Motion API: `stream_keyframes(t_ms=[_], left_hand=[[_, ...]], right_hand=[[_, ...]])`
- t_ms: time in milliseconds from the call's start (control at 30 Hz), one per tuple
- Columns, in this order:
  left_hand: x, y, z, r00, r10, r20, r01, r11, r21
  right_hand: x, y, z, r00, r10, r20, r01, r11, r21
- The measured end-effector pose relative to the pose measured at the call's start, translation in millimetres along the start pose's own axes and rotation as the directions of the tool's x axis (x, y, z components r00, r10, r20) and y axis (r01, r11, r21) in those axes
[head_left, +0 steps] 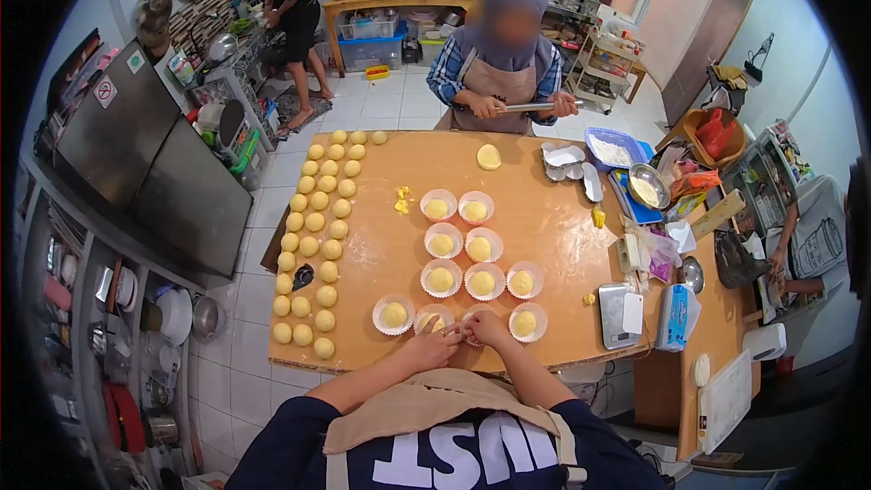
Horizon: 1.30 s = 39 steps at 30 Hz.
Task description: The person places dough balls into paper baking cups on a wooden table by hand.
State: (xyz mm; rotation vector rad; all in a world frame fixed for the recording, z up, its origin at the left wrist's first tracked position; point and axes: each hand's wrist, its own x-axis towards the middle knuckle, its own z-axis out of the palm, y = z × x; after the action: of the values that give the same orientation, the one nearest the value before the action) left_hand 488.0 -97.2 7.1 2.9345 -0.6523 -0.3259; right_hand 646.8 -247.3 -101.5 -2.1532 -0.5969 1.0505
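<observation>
My left hand (428, 348) is at the table's near edge, its fingers apart and stretched over a white paper baking cup (423, 313) with a yellow dough ball in it. Just right of it, my right hand (491, 330) has its fingers closed at the rim of another paper cup (471, 310), whose contents are mostly hidden by the hand. A filled cup (394, 314) stands to the left and another filled cup (526, 321) to the right. Beyond them, several more cups (441, 279) with dough balls form rough rows.
Rows of bare dough balls (315, 221) line the table's left side. Across the table (381, 259), a person (508, 82) holds a metal rolling pin near a flat dough piece (489, 158). A scale (620, 313), tissue pack (673, 318) and bowls stand at right.
</observation>
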Motion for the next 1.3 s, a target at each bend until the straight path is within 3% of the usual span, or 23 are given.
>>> stream_keyframes(t_ms=[100, 200, 300, 400, 533, 600, 633, 700, 733, 800, 900, 1000, 1100, 1233, 1300], left_hand=[[-2.1, -5.3, 21.4, 0.995, 0.018, -0.098, -0.015, 0.999, 0.03], [-4.6, -9.4, 30.1, 0.991, 0.014, -0.134, -0.013, 1.0, 0.014], [-6.8, -7.4, 22.1, 0.994, -0.001, -0.11, 0.001, 1.0, -0.002], [-4.9, -5.3, 23.4, 0.995, -0.012, -0.103, 0.013, 1.0, 0.015], [0.1, -5.9, 26.4, 0.995, -0.022, -0.092, 0.021, 1.0, -0.017], [-1.9, -4.5, 14.1, 0.975, -0.092, -0.202, 0.091, 0.996, -0.012], [-4.6, -1.8, 6.3, 0.959, -0.125, -0.254, 0.125, 0.992, -0.017], [-11.8, 0.5, -12.3, 0.936, -0.29, -0.199, 0.266, 0.954, -0.138], [-14.6, 0.7, -17.2, 0.916, -0.367, -0.161, 0.335, 0.922, -0.193], [-16.5, -1.0, -18.4, 0.917, -0.357, -0.18, 0.331, 0.93, -0.159], [-9.0, -3.3, -3.9, 0.911, -0.323, -0.256, 0.308, 0.947, -0.097], [1.0, -3.7, 0.6, 0.903, -0.257, -0.343, 0.258, 0.965, -0.045], [9.2, -0.5, -12.1, 0.9, -0.287, -0.327, 0.272, 0.958, -0.091], [24.4, 12.2, -35.8, 0.885, -0.379, -0.27, 0.333, 0.921, -0.202], [41.0, 12.4, -23.6, 0.93, -0.181, -0.319, 0.109, 0.967, -0.231]], right_hand=[[5.8, 10.2, -0.5, 0.996, -0.076, 0.036, 0.073, 0.993, 0.088], [-68.6, -98.1, -46.3, 0.995, 0.097, 0.021, -0.098, 0.921, 0.378], [-55.0, -72.5, -49.5, 0.974, 0.205, 0.092, -0.222, 0.814, 0.537], [-56.4, -72.1, -47.2, 0.978, 0.147, 0.145, -0.206, 0.643, 0.738], [-54.0, -63.3, -30.4, 0.987, 0.142, 0.08, -0.162, 0.795, 0.584], [-71.3, -90.8, -49.2, 0.99, 0.14, 0.034, -0.138, 0.853, 0.504], [-71.0, -89.5, -55.9, 0.993, 0.101, -0.053, -0.057, 0.841, 0.539], [-77.1, -77.4, -71.5, 0.972, 0.04, -0.232, 0.107, 0.803, 0.586], [-80.7, -65.0, -80.7, 0.953, 0.033, -0.302, 0.14, 0.834, 0.534], [-84.5, -39.1, -103.7, 0.902, -0.001, -0.432, 0.198, 0.89, 0.411], [-107.3, -31.5, -124.6, 0.884, -0.14, -0.445, 0.079, 0.985, -0.153], [-127.1, -51.4, -125.2, 0.916, -0.204, -0.346, 0.051, 0.914, -0.403], [-123.2, -49.2, -115.8, 0.95, -0.149, -0.273, 0.011, 0.893, -0.449], [-121.2, -39.2, -101.1, 0.899, -0.314, -0.306, 0.109, 0.837, -0.537], [-109.9, -23.3, -94.4, 0.859, -0.408, -0.309, 0.173, 0.8, -0.575]])
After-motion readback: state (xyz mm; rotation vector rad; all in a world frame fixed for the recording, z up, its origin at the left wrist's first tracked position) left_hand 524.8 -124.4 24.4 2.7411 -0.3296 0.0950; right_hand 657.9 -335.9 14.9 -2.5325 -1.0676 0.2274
